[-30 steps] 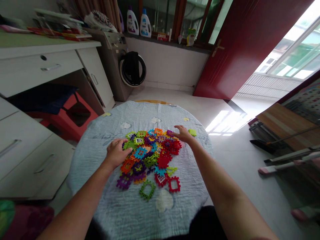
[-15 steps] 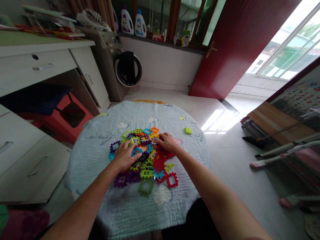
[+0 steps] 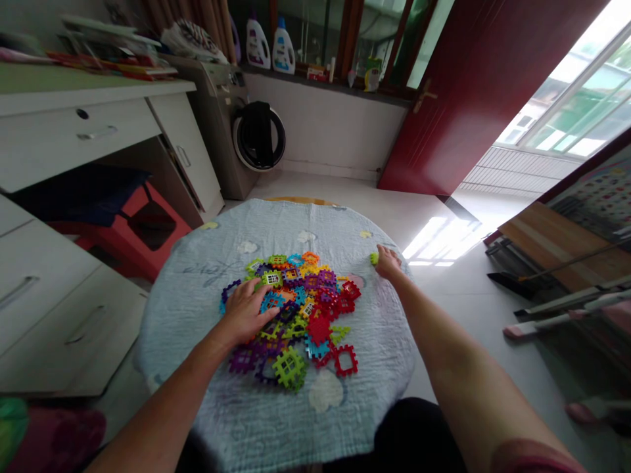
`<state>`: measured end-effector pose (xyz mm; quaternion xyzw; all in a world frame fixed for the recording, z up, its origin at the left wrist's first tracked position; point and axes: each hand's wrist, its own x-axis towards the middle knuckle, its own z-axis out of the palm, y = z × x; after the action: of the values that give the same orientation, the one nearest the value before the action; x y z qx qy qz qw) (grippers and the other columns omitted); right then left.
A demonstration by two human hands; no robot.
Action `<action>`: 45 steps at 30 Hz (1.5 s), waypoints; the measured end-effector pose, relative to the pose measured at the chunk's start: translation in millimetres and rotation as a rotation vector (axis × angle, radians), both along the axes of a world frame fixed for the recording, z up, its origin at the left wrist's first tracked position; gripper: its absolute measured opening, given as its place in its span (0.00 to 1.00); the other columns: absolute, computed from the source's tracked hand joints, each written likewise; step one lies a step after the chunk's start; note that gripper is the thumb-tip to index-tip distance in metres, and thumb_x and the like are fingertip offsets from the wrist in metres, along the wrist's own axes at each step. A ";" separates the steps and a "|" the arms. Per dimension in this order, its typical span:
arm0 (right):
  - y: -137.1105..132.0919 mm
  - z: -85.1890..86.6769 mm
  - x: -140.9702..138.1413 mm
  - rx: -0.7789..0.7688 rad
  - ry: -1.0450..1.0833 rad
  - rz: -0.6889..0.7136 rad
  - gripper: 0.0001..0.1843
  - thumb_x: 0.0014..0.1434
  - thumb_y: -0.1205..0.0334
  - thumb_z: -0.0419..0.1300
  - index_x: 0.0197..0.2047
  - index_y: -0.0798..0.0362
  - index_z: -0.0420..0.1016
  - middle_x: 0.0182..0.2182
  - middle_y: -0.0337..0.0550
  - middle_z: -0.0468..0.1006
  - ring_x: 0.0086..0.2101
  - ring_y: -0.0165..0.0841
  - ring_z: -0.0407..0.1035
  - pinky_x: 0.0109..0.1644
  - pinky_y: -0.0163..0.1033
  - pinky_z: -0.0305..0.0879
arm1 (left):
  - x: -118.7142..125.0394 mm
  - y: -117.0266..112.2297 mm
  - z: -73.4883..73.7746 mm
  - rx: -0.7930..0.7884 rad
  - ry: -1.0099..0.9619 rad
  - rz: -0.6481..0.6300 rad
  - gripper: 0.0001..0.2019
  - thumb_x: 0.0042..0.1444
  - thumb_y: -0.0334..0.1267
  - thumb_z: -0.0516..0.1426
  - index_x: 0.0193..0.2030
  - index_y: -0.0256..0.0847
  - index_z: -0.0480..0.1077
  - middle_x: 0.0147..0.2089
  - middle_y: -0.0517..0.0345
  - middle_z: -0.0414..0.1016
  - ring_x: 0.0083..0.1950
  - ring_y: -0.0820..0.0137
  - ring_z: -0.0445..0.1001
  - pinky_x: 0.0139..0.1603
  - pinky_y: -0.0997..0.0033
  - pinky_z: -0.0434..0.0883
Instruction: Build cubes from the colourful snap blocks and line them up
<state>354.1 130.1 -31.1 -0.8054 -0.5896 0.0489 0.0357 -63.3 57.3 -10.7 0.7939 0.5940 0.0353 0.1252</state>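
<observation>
A heap of colourful plastic waffle-shaped building pieces (image 3: 290, 309) lies on a pale blue quilted cloth (image 3: 296, 420) spread over a round table. My left hand (image 3: 243, 312) rests flat on the heap's left side, fingers spread over the pieces. My right hand (image 3: 388, 261) is out at the cloth's far right, its fingertips against a small lime green piece (image 3: 374, 259). That piece is partly hidden by the fingers. A red square frame piece (image 3: 346, 360) and a green lattice piece (image 3: 290, 368) lie at the heap's near edge.
A white desk with drawers (image 3: 73, 125) stands at the left, a red stool (image 3: 152, 243) beneath it. A washing machine (image 3: 211, 118) and a dark red door (image 3: 473, 98) stand behind the table. Long poles (image 3: 566, 309) lie on the floor at the right.
My right hand has moved off the heap, out to the right, reaching the lime green piece. My left hand stays on the heap, and some pieces at the heap's near edge have shifted.
</observation>
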 end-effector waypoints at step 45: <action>-23.9 52.2 -252.3 -0.198 0.195 0.779 0.17 0.62 0.61 0.51 0.51 0.50 0.74 0.53 0.51 0.75 0.54 0.49 0.65 0.54 0.58 0.59 | 1.7 -16.3 2.4 -0.043 -0.018 -0.066 0.51 0.42 0.46 0.66 0.71 0.42 0.47 0.73 0.36 0.45 0.72 0.45 0.46 0.66 0.48 0.56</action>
<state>101.8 106.2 21.1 -0.5131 -0.8367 0.1913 -0.0072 -61.6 41.1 -8.3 0.8098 0.5669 0.0256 0.1487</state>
